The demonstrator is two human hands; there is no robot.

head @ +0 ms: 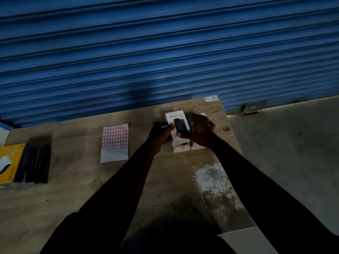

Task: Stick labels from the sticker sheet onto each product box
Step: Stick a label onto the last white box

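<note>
1. Box point(177, 121) in hand is what I watch. It is white, printed face up toward me, and is held to the right of the sheet point(115, 142), just above a stack point(183, 148) of similar white boxes.
2. The left hand point(161, 133) grips the box's left edge with curled fingers. The right hand point(199, 130) wraps its right side, with the thumb lying across the front, so both hands are closed on it. I cannot tell whether either hand also carries a label, because the light is too poor.
3. The box's long axis runs away from me, toward the shutter point(165, 52). The sheet lies flat on the board point(73, 189) with the same heading.
4. The relation that matters is that the sheet sits to the left of both hands, apart from them, and the left hand is the nearer one. I judge that fetching the next label falls to that hand, with the right holding the box alone.
5. On the sheet, the near strip is bare backing and the labels fill the far part. The reach would therefore go left and slightly away from me.
6. Further left of the sheet, well apart from it, lie black boxes point(34, 162), with a yellow box point(11, 162) just beside them.
</note>
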